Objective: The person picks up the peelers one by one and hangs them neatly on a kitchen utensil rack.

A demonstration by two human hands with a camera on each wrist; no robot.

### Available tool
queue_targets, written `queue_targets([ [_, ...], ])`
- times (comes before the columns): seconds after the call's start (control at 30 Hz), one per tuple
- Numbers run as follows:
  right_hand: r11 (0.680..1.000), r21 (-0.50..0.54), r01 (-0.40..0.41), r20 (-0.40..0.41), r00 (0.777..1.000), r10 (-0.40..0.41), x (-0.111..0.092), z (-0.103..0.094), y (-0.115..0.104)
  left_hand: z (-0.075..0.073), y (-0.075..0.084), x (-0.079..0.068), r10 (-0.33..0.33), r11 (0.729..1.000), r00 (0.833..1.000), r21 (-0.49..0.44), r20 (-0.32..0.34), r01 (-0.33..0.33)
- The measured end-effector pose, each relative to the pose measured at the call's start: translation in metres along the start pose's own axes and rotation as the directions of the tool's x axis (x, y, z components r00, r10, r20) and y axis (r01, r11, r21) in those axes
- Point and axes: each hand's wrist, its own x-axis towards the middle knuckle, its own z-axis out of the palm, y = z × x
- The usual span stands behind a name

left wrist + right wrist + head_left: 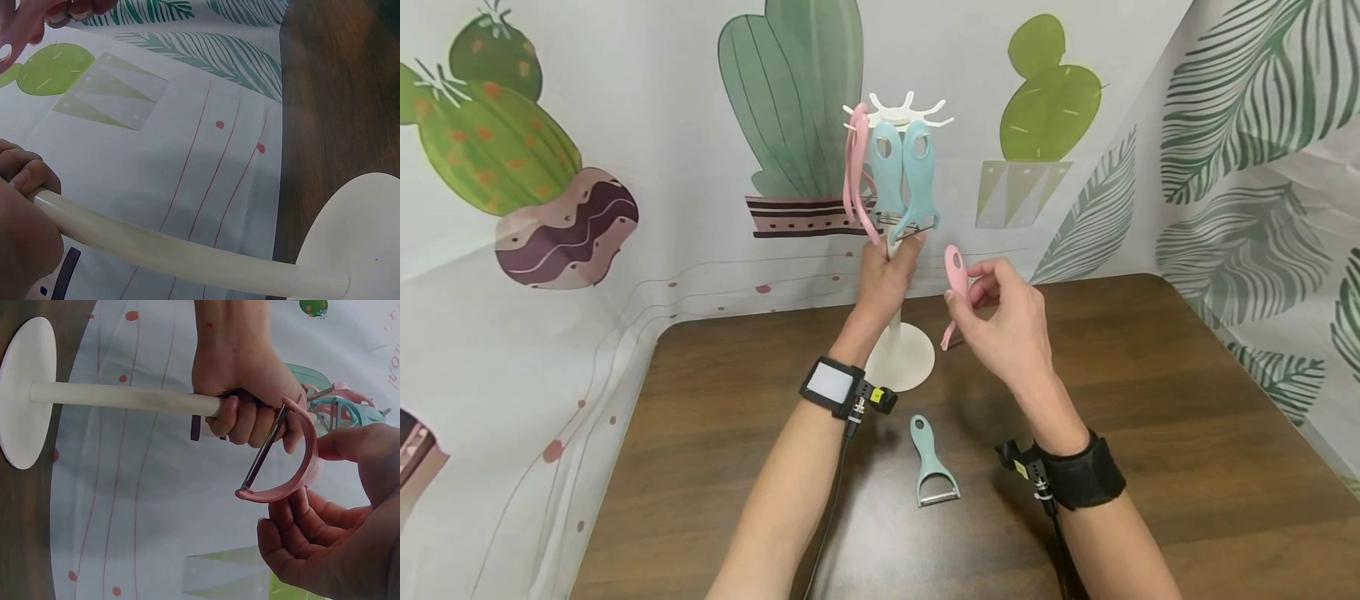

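My left hand (883, 279) grips the pole of a white rack (901, 357), just below the peelers hanging there; in the left wrist view the pole (156, 244) runs from that fist to the round base. Hooks (910, 108) fan out at its top. Pink peelers (856, 162) hang on the left side and blue peelers (889, 171) at the front. To the right of the rack, my right hand (1007, 321) pinches a pink peeler (955, 271) between thumb and fingers. Its curved head and metal blade (265, 450) show in the right wrist view.
A green peeler (928, 458) lies on the brown wooden table (722, 483), in front of the rack's base. Behind stands a cloth backdrop (685, 125) printed with cacti and leaves. Cables trail from both wrist cameras down over the table.
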Motion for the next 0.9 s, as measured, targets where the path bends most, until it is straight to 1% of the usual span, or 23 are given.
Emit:
queue_targets([
  [0.07, 1.000, 0.007, 0.005, -0.010, 1.000, -0.005, 0.002, 0.000, -0.002, 0.000, 0.003, 0.000, 0.000, 1.000, 1.000, 0.001, 0.001, 0.000],
  [0.27, 1.000, 0.023, 0.020, -0.040, 0.999, -0.019, 0.007, -0.001, -0.008, 0.001, 0.025, -0.005, 0.009, 1.000, 1.000, 0.009, -0.003, -0.009],
  [0.37, 0.999, 0.029, 0.016, -0.051, 0.999, -0.014, 0.010, -0.002, -0.011, 0.001, 0.031, -0.006, 0.011, 1.000, 1.000, 0.014, -0.007, -0.011],
  [0.53, 0.999, 0.047, 0.023, -0.066, 0.998, -0.020, 0.013, -0.003, -0.016, 0.001, 0.033, -0.006, 0.012, 0.999, 1.000, 0.037, -0.008, -0.012],
  [0.73, 0.997, 0.076, 0.031, -0.080, 0.996, -0.025, 0.016, -0.005, -0.022, 0.000, 0.030, -0.005, 0.027, 0.999, 1.000, 0.046, -0.003, -0.026],
  [0.9, 0.991, 0.118, 0.063, -0.099, 0.994, -0.051, 0.018, -0.006, -0.025, 0.001, 0.033, -0.006, 0.022, 0.998, 1.000, 0.052, 0.001, -0.022],
])
